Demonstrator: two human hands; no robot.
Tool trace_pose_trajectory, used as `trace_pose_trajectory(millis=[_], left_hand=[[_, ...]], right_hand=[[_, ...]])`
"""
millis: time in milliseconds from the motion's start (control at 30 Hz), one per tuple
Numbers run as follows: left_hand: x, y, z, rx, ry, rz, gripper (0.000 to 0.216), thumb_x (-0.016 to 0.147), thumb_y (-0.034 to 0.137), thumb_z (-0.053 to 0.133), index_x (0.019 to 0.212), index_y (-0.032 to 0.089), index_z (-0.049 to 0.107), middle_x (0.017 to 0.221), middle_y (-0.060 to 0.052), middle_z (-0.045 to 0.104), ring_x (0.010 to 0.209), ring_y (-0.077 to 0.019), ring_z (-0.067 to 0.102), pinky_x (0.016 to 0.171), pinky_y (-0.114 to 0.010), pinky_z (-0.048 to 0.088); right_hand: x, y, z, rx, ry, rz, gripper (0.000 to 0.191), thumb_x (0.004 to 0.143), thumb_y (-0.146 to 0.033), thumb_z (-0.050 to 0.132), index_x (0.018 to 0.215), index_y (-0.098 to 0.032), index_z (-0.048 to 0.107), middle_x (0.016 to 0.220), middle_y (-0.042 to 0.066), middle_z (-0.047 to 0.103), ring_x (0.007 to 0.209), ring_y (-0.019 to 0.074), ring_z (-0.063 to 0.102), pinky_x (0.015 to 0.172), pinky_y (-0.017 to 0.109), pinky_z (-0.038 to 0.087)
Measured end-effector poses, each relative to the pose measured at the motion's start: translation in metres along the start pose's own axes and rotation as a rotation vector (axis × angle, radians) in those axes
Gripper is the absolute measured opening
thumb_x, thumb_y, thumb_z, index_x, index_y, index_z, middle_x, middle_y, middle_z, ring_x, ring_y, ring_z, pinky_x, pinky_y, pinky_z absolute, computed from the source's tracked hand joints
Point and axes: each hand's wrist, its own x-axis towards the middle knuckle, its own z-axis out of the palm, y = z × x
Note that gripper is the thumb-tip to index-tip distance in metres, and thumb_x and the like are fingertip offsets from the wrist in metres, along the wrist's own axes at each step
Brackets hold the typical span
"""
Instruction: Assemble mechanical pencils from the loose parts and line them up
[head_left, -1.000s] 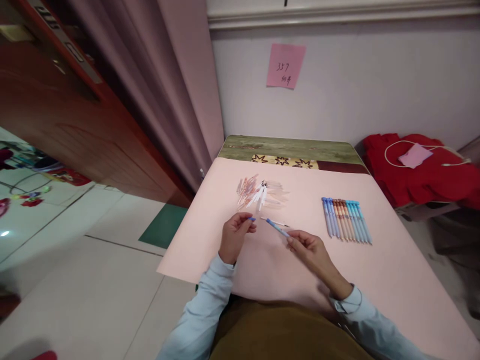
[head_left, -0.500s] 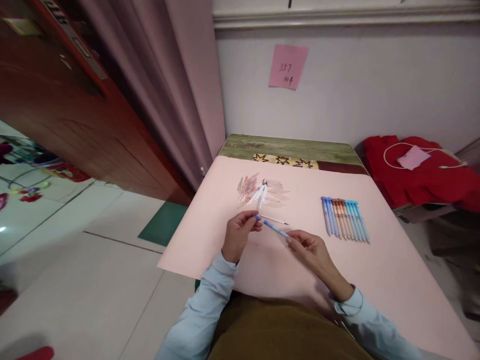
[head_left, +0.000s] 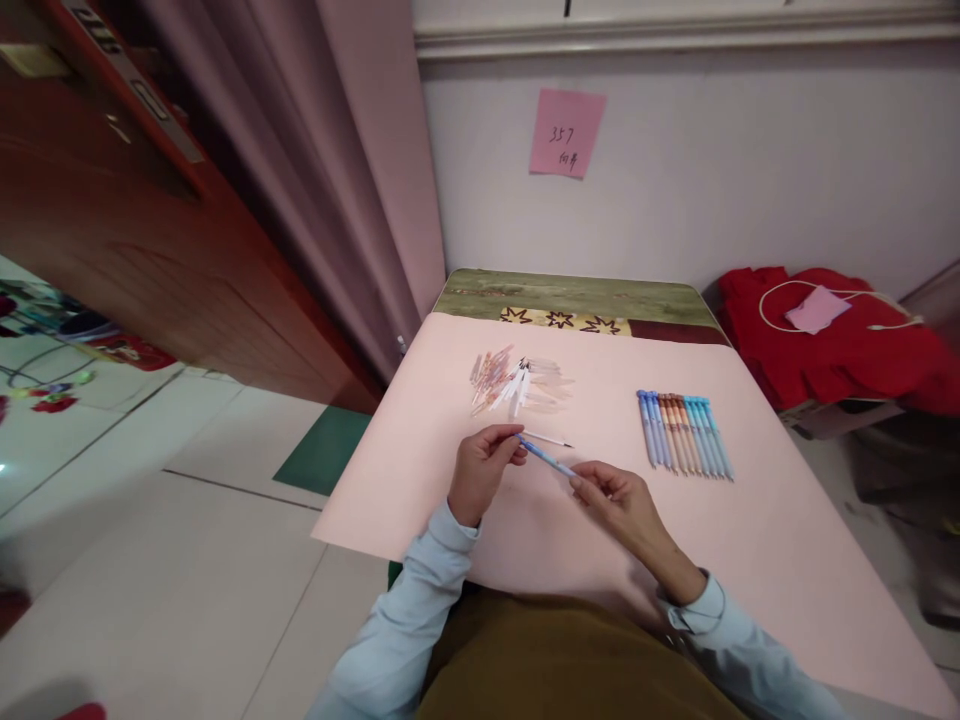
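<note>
A slim blue pen (head_left: 547, 458) slants between my two hands over the pink-covered table. My left hand (head_left: 484, 468) is closed in a pinch on its darker blue upper end, and the fingertips hide the tip of that end. Thumb and fingers of my right hand (head_left: 616, 500) grip the pale lower end. Just beyond the pen lies a white refill with a dark tip (head_left: 549, 438). Further back, a loose pile holds brownish pen barrels (head_left: 491, 372), white refills (head_left: 519, 385) and pale, see-through pieces (head_left: 551, 385).
To the right, several pens (head_left: 684, 433) in blue, brown and turquoise lie side by side in a row. A pink sheet (head_left: 420, 440) covers most of the table. Red cloth (head_left: 862, 350) with a white cable sits beyond the right edge. A brown door (head_left: 187, 260) stands left.
The dark blue end in my left hand has moved closer to the pale barrel in my right hand; the gap between them is no longer visible. The view has shifted slightly.
</note>
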Motion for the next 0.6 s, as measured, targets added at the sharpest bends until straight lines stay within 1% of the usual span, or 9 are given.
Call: trace_pose_trajectory(millis=[167,267,367,433,500,600], left_hand=[[0.000,0.000,0.005,-0.022,-0.010,-0.030,0.033,0.076,0.032,0.073,0.102,0.010,0.072,0.074,-0.005,0.072,0.067,-0.0154,0.069,0.071,-0.031,0.060],[0.001,0.000,0.007,-0.019,-0.001,-0.031,0.033,0.076,0.032,0.073,0.102,0.011,0.071,0.078,-0.006,0.073,0.069,-0.0150,0.068,0.071,-0.031,0.060],[0.003,-0.002,0.007,-0.027,0.047,-0.008,0.036,0.075,0.032,0.074,0.104,0.012,0.067,0.079,-0.004,0.072,0.069,-0.0146,0.068,0.068,-0.030,0.060],[0.004,-0.003,0.007,-0.028,0.068,-0.010,0.037,0.074,0.033,0.075,0.103,0.014,0.062,0.077,-0.002,0.071,0.068,-0.0148,0.068,0.066,-0.030,0.059],[0.006,-0.005,0.008,-0.004,0.062,-0.030,0.034,0.074,0.034,0.076,0.096,0.014,0.060,0.075,-0.002,0.070,0.066,-0.0147,0.068,0.065,-0.029,0.059],[0.007,-0.010,0.010,0.026,0.035,-0.051,0.032,0.074,0.035,0.075,0.093,0.014,0.059,0.074,-0.002,0.069,0.065,-0.0145,0.067,0.065,-0.029,0.058]], right_hand=[[-0.002,-0.001,-0.001,-0.014,0.013,-0.003,0.040,0.086,-0.052,0.063,0.100,-0.015,0.072,0.072,0.003,0.065,0.063,0.0137,0.054,0.054,0.023,0.038],[-0.002,-0.003,-0.001,-0.058,0.008,-0.021,0.038,0.088,-0.050,0.060,0.104,-0.017,0.069,0.073,0.002,0.065,0.062,0.0137,0.055,0.055,0.023,0.039],[-0.002,-0.009,0.000,-0.238,0.063,-0.054,0.030,0.089,-0.045,0.059,0.104,-0.020,0.066,0.069,-0.001,0.065,0.058,0.0135,0.054,0.054,0.023,0.037],[-0.002,-0.014,0.001,-0.429,0.118,-0.090,0.021,0.089,-0.042,0.059,0.094,-0.022,0.066,0.070,-0.001,0.067,0.059,0.0137,0.056,0.057,0.024,0.037],[0.000,-0.017,0.002,-0.570,0.147,-0.132,0.016,0.087,-0.038,0.062,0.087,-0.023,0.067,0.077,0.000,0.070,0.065,0.0144,0.060,0.061,0.025,0.038],[0.001,-0.015,0.002,-0.648,0.152,-0.166,0.009,0.083,-0.032,0.066,0.085,-0.024,0.069,0.081,0.000,0.070,0.066,0.0140,0.060,0.062,0.024,0.037]])
